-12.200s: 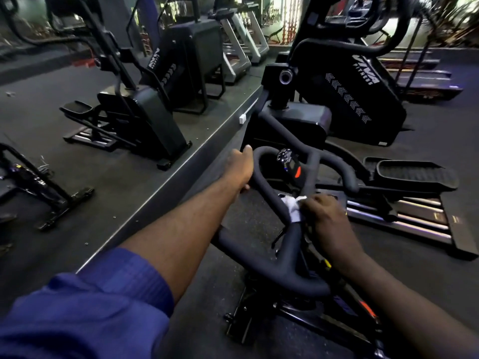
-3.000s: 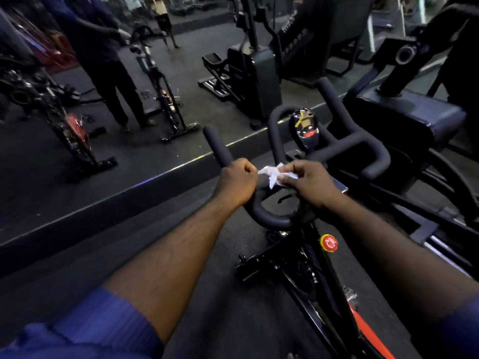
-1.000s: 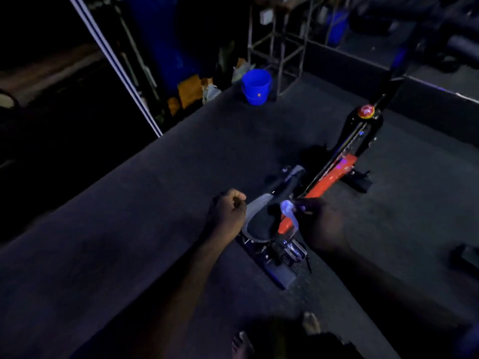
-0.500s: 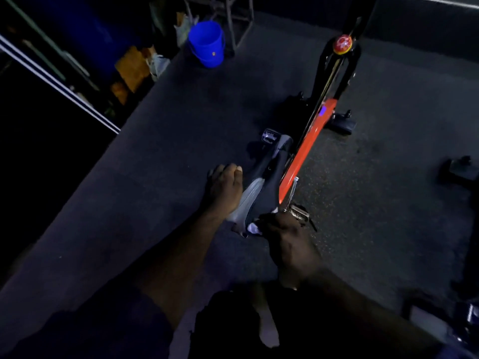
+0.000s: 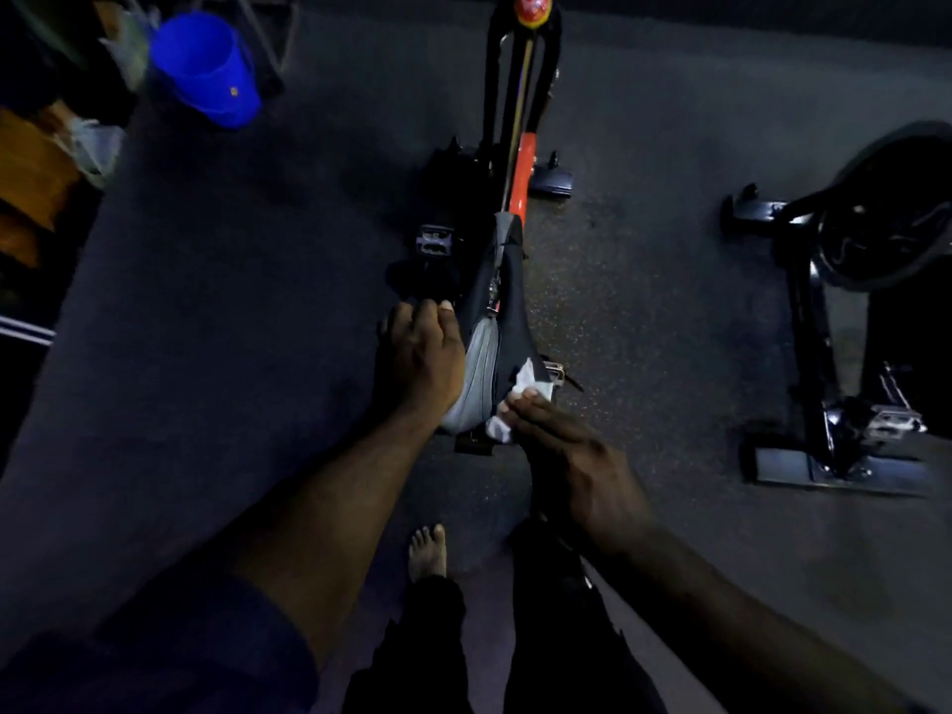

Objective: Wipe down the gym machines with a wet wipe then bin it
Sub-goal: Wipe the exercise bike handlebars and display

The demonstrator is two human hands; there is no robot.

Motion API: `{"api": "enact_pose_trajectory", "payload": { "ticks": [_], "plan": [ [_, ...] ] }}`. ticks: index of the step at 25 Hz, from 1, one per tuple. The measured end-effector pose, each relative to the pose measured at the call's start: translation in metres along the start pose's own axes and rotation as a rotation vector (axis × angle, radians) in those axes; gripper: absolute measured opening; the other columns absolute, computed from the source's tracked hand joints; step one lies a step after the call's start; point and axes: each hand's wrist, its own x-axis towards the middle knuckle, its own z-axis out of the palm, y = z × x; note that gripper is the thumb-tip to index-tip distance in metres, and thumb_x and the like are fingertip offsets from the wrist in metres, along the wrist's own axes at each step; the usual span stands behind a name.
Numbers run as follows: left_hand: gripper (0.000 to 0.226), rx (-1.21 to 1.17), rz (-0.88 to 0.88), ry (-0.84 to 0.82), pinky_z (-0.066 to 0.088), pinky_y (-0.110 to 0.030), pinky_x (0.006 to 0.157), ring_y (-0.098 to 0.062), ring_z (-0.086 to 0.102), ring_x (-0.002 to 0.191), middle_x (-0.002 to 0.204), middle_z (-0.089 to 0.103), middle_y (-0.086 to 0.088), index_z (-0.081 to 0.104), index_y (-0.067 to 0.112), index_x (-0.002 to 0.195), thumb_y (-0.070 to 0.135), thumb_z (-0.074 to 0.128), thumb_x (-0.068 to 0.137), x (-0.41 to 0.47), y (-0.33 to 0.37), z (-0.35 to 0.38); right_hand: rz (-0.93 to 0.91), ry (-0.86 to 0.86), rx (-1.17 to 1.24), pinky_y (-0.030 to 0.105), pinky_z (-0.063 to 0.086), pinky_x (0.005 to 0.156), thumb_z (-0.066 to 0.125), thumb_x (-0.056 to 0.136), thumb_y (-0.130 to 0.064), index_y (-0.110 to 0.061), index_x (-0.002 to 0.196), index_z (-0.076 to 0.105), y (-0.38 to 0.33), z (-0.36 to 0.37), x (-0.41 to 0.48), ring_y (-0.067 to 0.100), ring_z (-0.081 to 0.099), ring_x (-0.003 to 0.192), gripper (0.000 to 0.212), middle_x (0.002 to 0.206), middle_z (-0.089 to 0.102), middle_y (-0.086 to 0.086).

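Hands meet at the black-and-grey padded saddle (image 5: 481, 347) of an orange-framed exercise bike (image 5: 519, 167), seen from above in dim light. The left hand (image 5: 420, 353) lies against the saddle's grey left flank, its fingers (image 5: 443, 309) curled along that edge and holding it. The right hand (image 5: 572, 456) reaches in from the lower right; its fingers (image 5: 517, 404) lie almost straight on the crumpled white wet wipe (image 5: 530, 383), pressing it onto the saddle's rear right corner. A fold of the wipe shows below the fingertips too. The thumb is hidden, so whether it pinches the wipe cannot be told.

The bike's red round knob (image 5: 530, 2) sits at the top edge, and a black pedal (image 5: 435, 244) juts out left of the frame. A blue plastic bucket (image 5: 206, 69) stands on the dark speckled floor (image 5: 644, 311) at upper left, well apart from the bike. A second black exercise bike (image 5: 850, 311) stands to the right. The person's bare foot (image 5: 427, 551) rests on the floor behind the saddle.
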Motion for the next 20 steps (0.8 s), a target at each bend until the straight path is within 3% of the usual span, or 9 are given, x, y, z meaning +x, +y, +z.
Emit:
{"api": "enact_pose_trajectory", "payload": {
  "ticks": [3, 6, 8, 11, 14, 17, 20],
  "plan": [
    [0.050, 0.012, 0.008, -0.022, 0.041, -0.046, 0.097, -0.038, 0.054, 0.112, 0.115, 0.063, -0.019, 0.066, 0.008, 0.102, 0.042, 0.029, 0.106, 0.001, -0.004, 0.007, 0.207, 0.124, -0.062, 0.033, 0.038, 0.117, 0.037, 0.103, -0.019, -0.013, 0.157, 0.044, 0.010, 0.006, 0.057, 0.026, 0.038, 0.151, 0.055, 0.166, 0.037, 0.010],
    [0.049, 0.062, 0.044, -0.015, 0.041, -0.045, 0.099, -0.037, 0.053, 0.114, 0.119, 0.062, -0.018, 0.065, 0.008, 0.106, 0.041, 0.029, 0.108, 0.000, -0.004, 0.006, 0.282, 0.105, 0.017, 0.041, 0.026, 0.127, 0.036, 0.112, -0.038, -0.012, 0.162, 0.033, 0.010, 0.020, 0.073, 0.023, 0.020, 0.159, 0.056, 0.171, 0.023, 0.011],
    [0.049, 0.065, 0.042, -0.029, 0.041, -0.047, 0.100, -0.039, 0.052, 0.116, 0.121, 0.061, -0.019, 0.064, 0.007, 0.107, 0.040, 0.029, 0.109, -0.001, -0.002, 0.004, 0.224, 0.082, -0.061, 0.045, 0.025, 0.128, 0.036, 0.113, -0.038, -0.013, 0.161, 0.035, -0.011, 0.030, 0.029, 0.021, 0.018, 0.159, 0.055, 0.171, 0.024, 0.008],
    [0.052, 0.057, 0.068, -0.028, 0.043, -0.049, 0.098, -0.039, 0.053, 0.115, 0.119, 0.061, -0.020, 0.063, 0.005, 0.104, 0.042, 0.026, 0.106, -0.004, 0.000, 0.000, 0.185, 0.074, -0.139, 0.044, 0.033, 0.124, 0.040, 0.111, -0.036, -0.016, 0.157, 0.046, -0.022, 0.031, -0.018, 0.019, 0.028, 0.156, 0.050, 0.167, 0.035, 0.005],
    [0.054, 0.044, 0.042, -0.034, 0.044, -0.050, 0.098, -0.038, 0.053, 0.114, 0.118, 0.061, -0.019, 0.063, 0.005, 0.103, 0.043, 0.025, 0.104, -0.002, 0.000, 0.002, 0.380, 0.262, 0.100, 0.028, 0.036, 0.122, 0.046, 0.111, -0.033, -0.024, 0.151, 0.054, -0.002, 0.015, 0.029, 0.009, 0.038, 0.149, 0.041, 0.160, 0.045, -0.001],
    [0.052, 0.024, 0.016, -0.049, 0.044, -0.048, 0.098, -0.036, 0.052, 0.114, 0.119, 0.061, -0.017, 0.062, 0.007, 0.103, 0.043, 0.025, 0.104, -0.003, 0.000, 0.001, 0.453, 0.369, 0.196, 0.008, 0.032, 0.114, 0.053, 0.110, -0.026, -0.025, 0.145, 0.060, -0.018, 0.014, 0.027, -0.007, 0.041, 0.137, 0.037, 0.152, 0.042, -0.018],
    [0.053, -0.001, 0.013, -0.071, 0.046, -0.051, 0.097, -0.036, 0.053, 0.113, 0.118, 0.061, -0.015, 0.062, 0.009, 0.103, 0.045, 0.024, 0.102, -0.005, 0.004, -0.004, 0.469, 0.340, 0.183, 0.010, 0.033, 0.114, 0.058, 0.107, -0.019, -0.022, 0.143, 0.063, -0.035, 0.015, -0.007, -0.009, 0.037, 0.136, 0.037, 0.148, 0.039, -0.020]
  ]
}}
